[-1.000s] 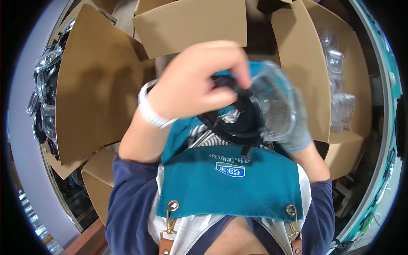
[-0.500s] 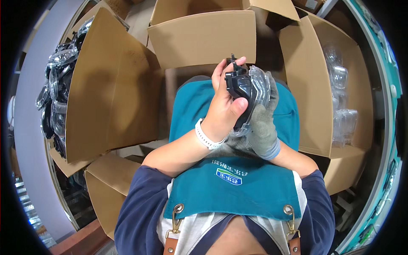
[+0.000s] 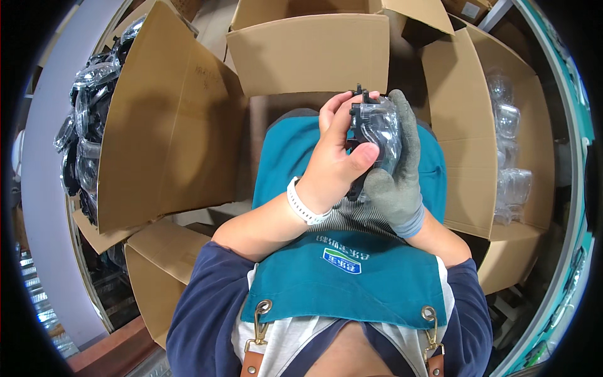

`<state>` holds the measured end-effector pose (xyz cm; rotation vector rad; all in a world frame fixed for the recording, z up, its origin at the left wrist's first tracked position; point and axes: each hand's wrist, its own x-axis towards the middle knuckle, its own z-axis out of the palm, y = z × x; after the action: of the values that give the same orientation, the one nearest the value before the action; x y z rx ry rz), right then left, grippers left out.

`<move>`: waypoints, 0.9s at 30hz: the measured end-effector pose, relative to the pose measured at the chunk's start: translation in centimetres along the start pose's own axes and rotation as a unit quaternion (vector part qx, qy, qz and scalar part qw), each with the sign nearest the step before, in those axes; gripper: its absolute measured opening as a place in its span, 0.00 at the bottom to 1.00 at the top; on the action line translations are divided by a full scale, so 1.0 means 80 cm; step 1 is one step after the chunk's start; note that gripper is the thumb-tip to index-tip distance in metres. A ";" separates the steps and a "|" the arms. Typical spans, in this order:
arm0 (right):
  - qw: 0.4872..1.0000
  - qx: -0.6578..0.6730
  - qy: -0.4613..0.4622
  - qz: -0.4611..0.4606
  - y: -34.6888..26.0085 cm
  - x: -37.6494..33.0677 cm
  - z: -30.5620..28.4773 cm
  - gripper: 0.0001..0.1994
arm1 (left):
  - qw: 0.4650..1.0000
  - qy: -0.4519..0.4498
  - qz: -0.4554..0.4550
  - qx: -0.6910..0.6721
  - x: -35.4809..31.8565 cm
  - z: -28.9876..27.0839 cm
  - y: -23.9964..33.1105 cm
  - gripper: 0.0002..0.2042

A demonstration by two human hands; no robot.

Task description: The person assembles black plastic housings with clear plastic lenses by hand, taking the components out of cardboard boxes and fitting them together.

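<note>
Above my lap I hold a small vehicle lamp (image 3: 380,130), a clear plastic lens cover sitting over a black housing. My left hand (image 3: 339,144), bare with a white wristband, grips the black housing side, its thumb lying across the near face and the fingers around the back. My right hand (image 3: 402,179), in a grey glove, presses palm and thumb against the clear lens side, with its long fingers stretched up along it. The lamp stands roughly upright between the two palms. Part of the housing is hidden behind my left hand.
A tall cardboard box (image 3: 169,125) stands at left, with black-and-clear lamps (image 3: 88,119) piled beyond its flap. Clear lens covers (image 3: 512,182) fill part of the right box (image 3: 461,138). Another open box (image 3: 308,56) is ahead; a lower one (image 3: 157,264) sits at near left.
The clear cover now sits squarely over the black housing instead of beside it. The lamp has turned and shifted slightly right, and my gloved fingers have straightened along it.
</note>
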<state>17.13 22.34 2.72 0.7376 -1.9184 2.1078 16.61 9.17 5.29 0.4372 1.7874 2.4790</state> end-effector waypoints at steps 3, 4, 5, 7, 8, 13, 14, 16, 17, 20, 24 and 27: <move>0.999 -0.015 0.035 -0.007 0.002 -0.003 0.010 0.42 | 1.000 0.027 0.010 -0.012 -0.004 0.011 -0.013 0.35; 0.999 -0.014 0.035 -0.003 0.003 -0.003 0.010 0.42 | 0.998 0.039 -0.010 -0.038 -0.005 0.011 -0.016 0.34; 0.999 -0.023 0.032 0.005 0.004 -0.002 0.008 0.40 | 0.996 0.050 -0.030 -0.065 -0.005 0.010 -0.018 0.32; 0.999 -0.031 0.030 0.018 0.002 0.002 0.002 0.39 | 0.998 0.047 -0.021 -0.026 0.001 0.003 -0.020 0.27; 0.998 0.025 0.010 0.058 -0.002 0.007 -0.002 0.35 | 0.998 0.047 -0.025 -0.023 0.001 -0.002 -0.018 0.26; 0.992 0.071 0.014 0.102 -0.005 0.012 -0.008 0.30 | 0.997 0.048 -0.027 -0.053 0.000 0.004 -0.012 0.27; 0.992 0.069 0.016 0.102 -0.002 0.008 -0.013 0.30 | 0.991 0.033 -0.026 -0.124 0.000 0.011 -0.010 0.28; 0.931 0.260 -0.037 0.254 0.008 -0.003 -0.022 0.31 | 0.992 0.031 -0.007 -0.122 0.001 0.013 -0.014 0.33; 0.932 0.258 -0.036 0.252 0.007 -0.003 -0.023 0.31 | 0.992 0.029 -0.007 -0.123 0.001 0.009 -0.017 0.33; 0.942 0.250 0.053 0.217 -0.009 0.008 -0.014 0.39 | 0.982 0.082 0.096 0.138 0.004 0.003 -0.014 0.26; 0.977 0.112 0.177 0.047 0.008 0.022 -0.009 0.55 | 0.978 0.098 -0.046 0.177 -0.009 0.009 -0.018 0.25; 0.990 0.020 0.121 -0.075 0.000 0.028 0.003 0.55 | 0.970 0.217 0.074 -0.076 -0.005 0.026 -0.025 0.25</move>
<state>15.26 21.71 3.78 0.5829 -1.6456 2.0445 17.27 11.68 3.92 0.0136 1.7232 2.9742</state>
